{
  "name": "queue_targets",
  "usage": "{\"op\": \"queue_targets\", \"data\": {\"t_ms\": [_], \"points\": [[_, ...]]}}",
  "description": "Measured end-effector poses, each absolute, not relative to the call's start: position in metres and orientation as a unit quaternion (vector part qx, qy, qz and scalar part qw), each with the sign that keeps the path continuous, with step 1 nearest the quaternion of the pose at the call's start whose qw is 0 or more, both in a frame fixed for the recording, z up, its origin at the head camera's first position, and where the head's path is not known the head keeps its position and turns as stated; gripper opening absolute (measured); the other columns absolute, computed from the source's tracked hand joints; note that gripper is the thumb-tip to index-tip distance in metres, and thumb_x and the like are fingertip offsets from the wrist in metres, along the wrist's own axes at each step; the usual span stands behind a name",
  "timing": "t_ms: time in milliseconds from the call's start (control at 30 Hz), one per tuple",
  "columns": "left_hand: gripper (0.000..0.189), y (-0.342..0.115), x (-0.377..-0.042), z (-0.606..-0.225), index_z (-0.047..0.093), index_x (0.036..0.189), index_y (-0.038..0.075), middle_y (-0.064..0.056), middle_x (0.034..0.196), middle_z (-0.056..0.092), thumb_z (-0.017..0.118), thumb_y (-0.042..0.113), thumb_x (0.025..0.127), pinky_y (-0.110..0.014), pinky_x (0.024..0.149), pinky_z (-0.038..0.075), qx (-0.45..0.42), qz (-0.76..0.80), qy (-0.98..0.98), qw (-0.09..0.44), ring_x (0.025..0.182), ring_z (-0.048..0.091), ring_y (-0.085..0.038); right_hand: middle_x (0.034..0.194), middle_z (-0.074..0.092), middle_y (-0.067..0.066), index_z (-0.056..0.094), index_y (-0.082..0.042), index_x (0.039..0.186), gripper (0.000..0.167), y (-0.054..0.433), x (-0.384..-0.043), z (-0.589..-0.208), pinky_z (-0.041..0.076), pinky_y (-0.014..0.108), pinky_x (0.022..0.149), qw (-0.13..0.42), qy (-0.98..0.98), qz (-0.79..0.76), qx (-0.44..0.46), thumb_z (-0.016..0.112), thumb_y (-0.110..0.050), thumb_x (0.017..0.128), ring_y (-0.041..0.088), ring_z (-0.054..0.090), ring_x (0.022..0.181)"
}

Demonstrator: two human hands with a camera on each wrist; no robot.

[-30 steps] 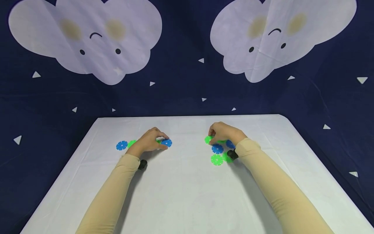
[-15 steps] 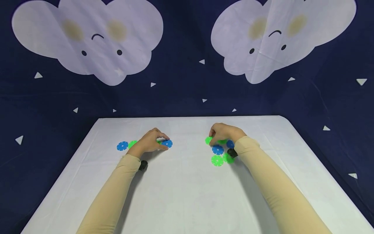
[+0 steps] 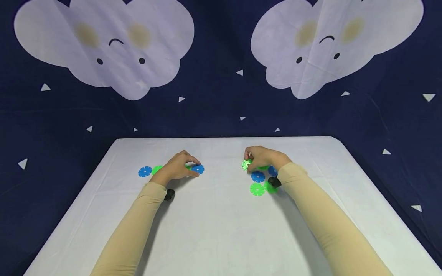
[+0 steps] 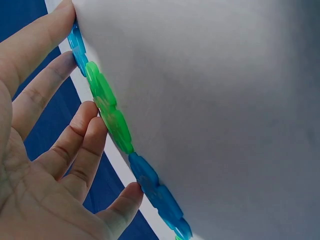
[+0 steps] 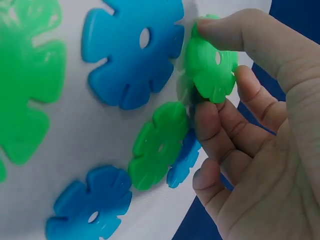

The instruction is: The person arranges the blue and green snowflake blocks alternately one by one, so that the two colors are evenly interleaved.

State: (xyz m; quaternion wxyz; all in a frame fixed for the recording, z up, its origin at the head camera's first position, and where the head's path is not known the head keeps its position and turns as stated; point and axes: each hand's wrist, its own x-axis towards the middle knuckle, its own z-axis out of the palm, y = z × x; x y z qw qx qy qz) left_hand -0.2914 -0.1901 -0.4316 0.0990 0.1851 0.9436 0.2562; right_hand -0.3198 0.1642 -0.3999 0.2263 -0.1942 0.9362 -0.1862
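Observation:
My left hand (image 3: 177, 166) rests over a row of flat plastic snowflake discs. Its thumb and index finger hold the blue disc (image 3: 198, 169) at the row's right end by opposite edges. The left wrist view shows the other fingertips along a green disc (image 4: 110, 110) and a second blue disc (image 4: 160, 192). At the right, my right hand (image 3: 265, 157) pinches a notched green disc (image 5: 202, 62) between thumb and fingers, tilted up off the cloth. Under and beside that hand lie a blue disc (image 3: 258, 176) and several others, partly hidden by the hand and wrist.
Two green discs, one of them the front green disc (image 3: 257, 189), lie nearest me in the right group. The white-covered table (image 3: 221, 230) extends toward me. A dark blue cloth (image 3: 214, 76) with clouds hangs behind its far edge.
The green disc in my right hand has tipped up and catches the light, and that hand has shifted slightly left. My left hand stays on the blue disc.

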Motion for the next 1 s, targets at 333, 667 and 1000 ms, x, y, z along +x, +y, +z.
{"op": "queue_targets", "data": {"t_ms": [333, 667, 1000], "points": [[0.045, -0.1905, -0.2906, -0.4324, 0.078, 0.132, 0.021, -0.016, 0.145, 0.058, 0.089, 0.031, 0.09, -0.062, 0.121, 0.043, 0.185, 0.257, 0.943, 0.099, 0.139, 0.053, -0.04, 0.118, 0.066, 0.01, 0.064, -0.017, 0.122, 0.047, 0.1644, -0.3172, -0.3959, 0.051, 0.044, 0.099, 0.222, 0.936, -0.188, -0.195, 0.091, -0.021, 0.084, 0.024, 0.058, 0.103], [0.044, -0.1918, -0.29, -0.433, 0.078, 0.132, 0.02, -0.016, 0.143, 0.059, 0.089, 0.031, 0.09, -0.062, 0.12, 0.044, 0.188, 0.262, 0.942, 0.098, 0.138, 0.053, -0.04, 0.128, 0.068, 0.013, 0.07, -0.017, 0.124, 0.044, 0.1642, -0.3156, -0.3923, 0.053, 0.048, 0.106, 0.22, 0.937, -0.165, -0.215, 0.09, -0.017, 0.085, 0.028, 0.062, 0.116], [0.044, -0.1922, -0.2903, -0.4327, 0.078, 0.132, 0.019, -0.017, 0.143, 0.058, 0.089, 0.03, 0.091, -0.062, 0.12, 0.044, 0.186, 0.261, 0.943, 0.096, 0.138, 0.053, -0.04, 0.124, 0.073, 0.013, 0.075, -0.012, 0.126, 0.043, 0.1667, -0.3186, -0.3965, 0.055, 0.048, 0.107, 0.207, 0.938, -0.148, -0.234, 0.09, -0.022, 0.087, 0.027, 0.066, 0.116]]}}
